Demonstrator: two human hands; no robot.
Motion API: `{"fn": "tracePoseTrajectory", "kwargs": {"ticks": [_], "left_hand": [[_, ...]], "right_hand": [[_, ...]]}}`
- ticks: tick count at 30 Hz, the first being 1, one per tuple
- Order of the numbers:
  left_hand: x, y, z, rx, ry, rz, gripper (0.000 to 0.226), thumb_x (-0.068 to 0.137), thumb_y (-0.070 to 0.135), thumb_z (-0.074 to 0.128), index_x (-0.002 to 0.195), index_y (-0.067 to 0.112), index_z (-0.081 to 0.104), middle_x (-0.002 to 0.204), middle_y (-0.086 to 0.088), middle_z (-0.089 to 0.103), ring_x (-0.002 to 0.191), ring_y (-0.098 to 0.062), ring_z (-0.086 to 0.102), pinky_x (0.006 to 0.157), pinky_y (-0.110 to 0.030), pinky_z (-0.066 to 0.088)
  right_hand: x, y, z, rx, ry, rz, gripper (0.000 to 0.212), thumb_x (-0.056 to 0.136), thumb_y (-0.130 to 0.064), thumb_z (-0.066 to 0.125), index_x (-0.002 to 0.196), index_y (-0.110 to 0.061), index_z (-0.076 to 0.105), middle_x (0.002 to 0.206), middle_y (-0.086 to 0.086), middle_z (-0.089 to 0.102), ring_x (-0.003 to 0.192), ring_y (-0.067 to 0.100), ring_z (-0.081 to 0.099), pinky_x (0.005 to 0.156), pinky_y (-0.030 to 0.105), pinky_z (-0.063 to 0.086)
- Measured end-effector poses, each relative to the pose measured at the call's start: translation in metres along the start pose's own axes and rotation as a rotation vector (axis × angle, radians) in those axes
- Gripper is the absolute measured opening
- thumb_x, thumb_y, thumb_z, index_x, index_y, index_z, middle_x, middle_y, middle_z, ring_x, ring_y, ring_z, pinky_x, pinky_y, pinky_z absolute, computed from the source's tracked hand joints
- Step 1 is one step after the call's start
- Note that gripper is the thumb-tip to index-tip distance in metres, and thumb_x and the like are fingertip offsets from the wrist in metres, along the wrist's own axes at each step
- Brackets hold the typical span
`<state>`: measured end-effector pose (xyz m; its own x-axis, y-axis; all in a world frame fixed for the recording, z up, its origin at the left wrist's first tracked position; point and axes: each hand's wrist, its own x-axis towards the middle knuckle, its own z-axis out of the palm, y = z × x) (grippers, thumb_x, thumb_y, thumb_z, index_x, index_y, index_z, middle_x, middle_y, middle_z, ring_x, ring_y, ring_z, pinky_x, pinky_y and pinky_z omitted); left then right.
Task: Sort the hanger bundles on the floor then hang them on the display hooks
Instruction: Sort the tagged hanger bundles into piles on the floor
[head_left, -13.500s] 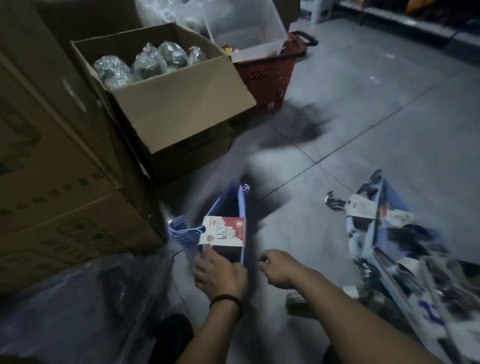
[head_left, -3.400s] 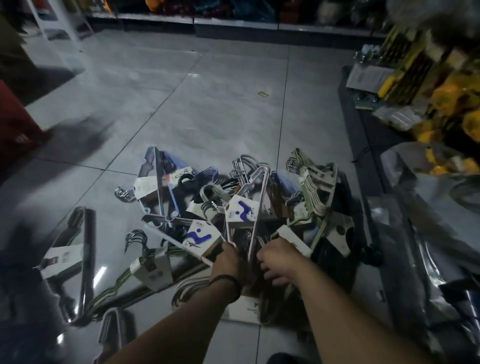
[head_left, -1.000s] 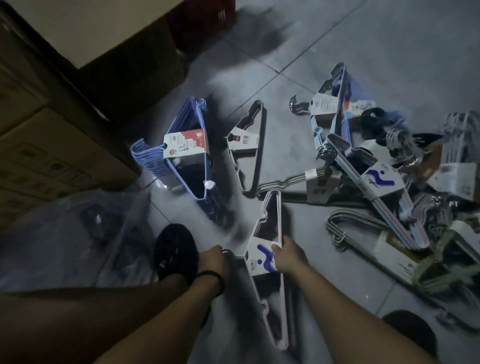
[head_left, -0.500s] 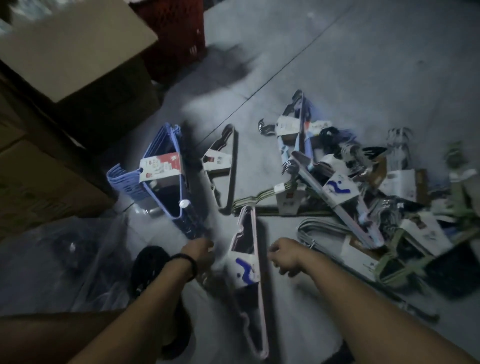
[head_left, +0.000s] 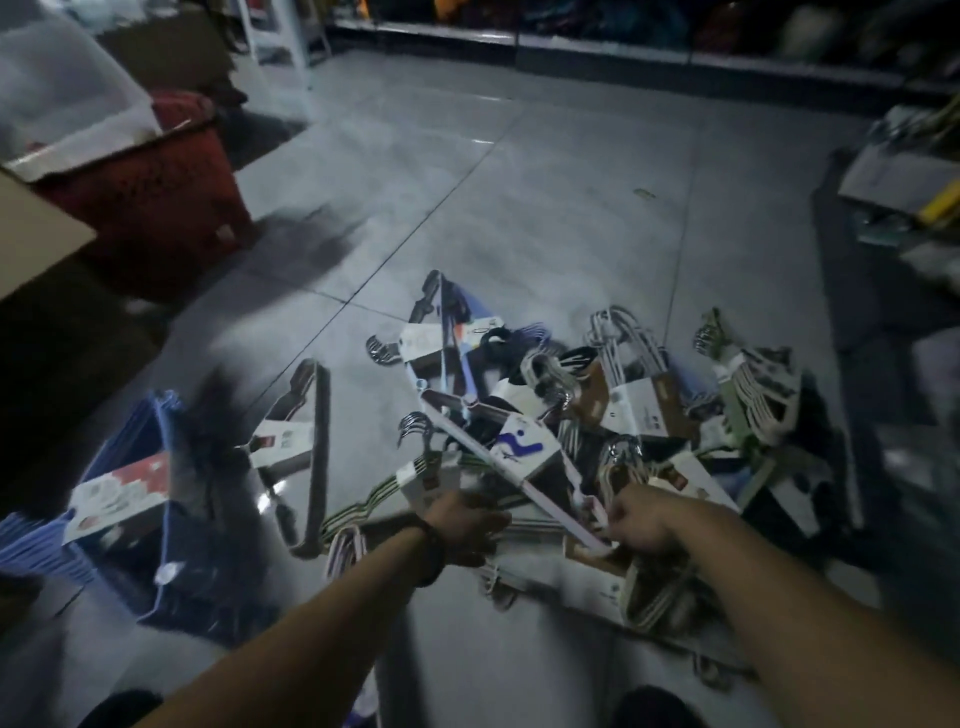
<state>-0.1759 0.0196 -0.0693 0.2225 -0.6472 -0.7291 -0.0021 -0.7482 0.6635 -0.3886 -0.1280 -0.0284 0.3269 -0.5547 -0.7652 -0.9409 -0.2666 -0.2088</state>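
A pile of hanger bundles (head_left: 623, 415) with card labels lies on the grey tiled floor (head_left: 545, 197) in front of me. Across its near side slants a pale bundle with a blue-logo label (head_left: 517, 448). My right hand (head_left: 641, 525) is closed on that bundle's lower end. My left hand (head_left: 467, 525), a black band on its wrist, rests with fingers spread over a striped bundle (head_left: 415, 480). Apart on the left lie a dark bundle (head_left: 314, 447) and a blue bundle with a red-and-white label (head_left: 130, 499).
A red basket (head_left: 171, 171) and a cardboard box flap (head_left: 36, 228) stand at the left. Store shelving (head_left: 904, 197) with goods runs along the right, and a low shelf base (head_left: 623, 49) crosses the far end. Bare tiles stretch beyond the pile.
Both hands let go of the pink bundle laid near the blue one and reached right to the pile. My right hand now grips the pale blue-logo bundle. My view swung right and up.
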Motion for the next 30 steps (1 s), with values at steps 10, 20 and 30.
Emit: {"fn": "tracePoseTrajectory", "kwargs": {"ticks": [10,20,30], "left_hand": [[0.180,-0.010,0.070,-0.572,0.303,-0.195,0.064,0.062,0.045,0.081,0.117,0.014,0.068,0.102,-0.016,0.076,0.080,-0.036,0.077,0.076,-0.055,0.064],[0.093,0.058,0.074,-0.880,0.146,-0.063,0.029,0.100,0.012,0.062,0.127,0.001,0.058,0.121,-0.021,0.070,0.103,-0.037,0.071,0.068,-0.047,0.064],[-0.039,0.073,0.019,-0.823,-0.056,0.148,0.030,0.100,0.019,0.065,0.122,0.000,0.060,0.105,-0.023,0.072,0.087,-0.037,0.075,0.092,-0.054,0.058]], "right_hand": [[0.044,0.008,-0.011,0.463,0.080,-0.051,0.021,0.101,-0.031,0.058,0.104,-0.015,0.070,0.106,0.014,0.070,0.097,0.032,0.073,0.074,0.039,0.061],[0.041,0.015,-0.019,0.464,0.209,0.091,0.047,0.093,-0.038,0.066,0.133,-0.012,0.063,0.132,0.014,0.066,0.106,0.028,0.061,0.084,0.031,0.045],[-0.041,0.013,-0.024,0.609,0.328,-0.311,0.024,0.107,-0.020,0.055,0.125,-0.026,0.069,0.102,0.004,0.071,0.086,0.020,0.070,0.068,0.030,0.059]]}}
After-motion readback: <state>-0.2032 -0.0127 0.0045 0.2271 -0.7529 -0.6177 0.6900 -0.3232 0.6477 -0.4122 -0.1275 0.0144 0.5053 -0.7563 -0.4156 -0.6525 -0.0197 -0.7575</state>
